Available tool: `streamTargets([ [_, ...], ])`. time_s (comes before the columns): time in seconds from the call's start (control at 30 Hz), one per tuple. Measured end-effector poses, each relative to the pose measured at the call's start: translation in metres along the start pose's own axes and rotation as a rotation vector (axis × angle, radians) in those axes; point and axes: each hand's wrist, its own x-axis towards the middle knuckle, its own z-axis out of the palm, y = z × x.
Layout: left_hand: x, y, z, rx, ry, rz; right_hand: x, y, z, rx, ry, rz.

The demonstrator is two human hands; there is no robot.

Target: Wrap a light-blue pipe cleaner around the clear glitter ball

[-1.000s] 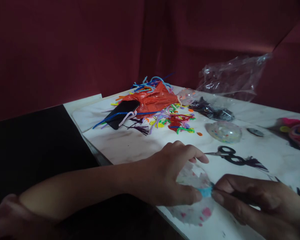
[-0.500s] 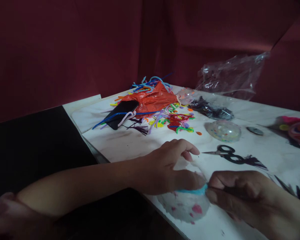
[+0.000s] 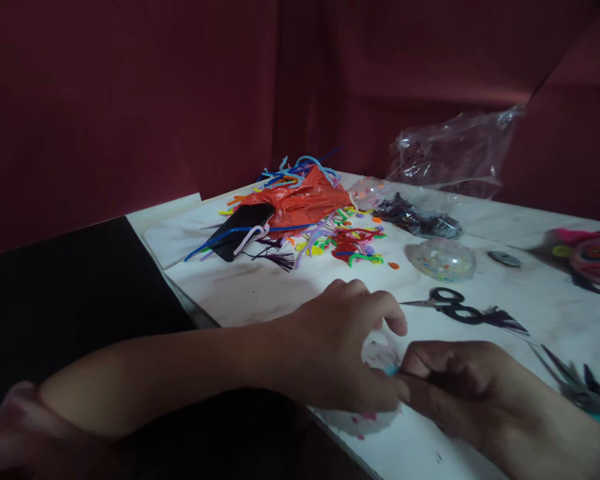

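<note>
A see-through dome-shaped shell with pink flecks (image 3: 377,347) rests near the table's front edge, partly covered by my hands. My left hand (image 3: 347,350) curls around it, with the fingers arched over the far side and the thumb along the near side. A short bit of a light-blue strip (image 3: 392,369) shows on the shell between my hands. Touching the left thumb tip, my right hand (image 3: 460,393) pinches at the strip's end; the fingertips hide the exact grip. Beyond them lie black-handled scissors (image 3: 455,308), beside a dark tassel (image 3: 505,320).
Colourful pipe cleaners (image 3: 360,240), an orange plastic bag (image 3: 305,203) and a black phone (image 3: 243,230) lie at the back left. Further right are a second clear dome (image 3: 444,259), a clear bag (image 3: 450,153), a grey disc (image 3: 504,259) and pliers (image 3: 575,383).
My left thumb has come down across the strip and shell, covering most of both. The left fingers arch a little further right, and my right hand has shifted slightly left.
</note>
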Motion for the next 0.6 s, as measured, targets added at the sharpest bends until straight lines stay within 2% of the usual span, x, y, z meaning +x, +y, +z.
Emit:
streamTargets([
  [0.13,-0.007,-0.005,-0.002,-0.043,0.039,0.014,0.0,-0.004,-0.001,0.058,-0.005,-0.002],
  [0.27,-0.013,-0.009,-0.004,-0.086,0.071,-0.011,0.006,-0.02,0.005,0.216,-0.061,-0.05],
  [0.37,-0.015,-0.012,-0.005,-0.13,0.078,-0.018,0.012,-0.027,0.011,0.256,-0.005,-0.044],
  [0.6,-0.017,-0.02,-0.006,-0.171,0.095,0.023,0.013,-0.017,0.02,0.281,0.107,-0.078],
])
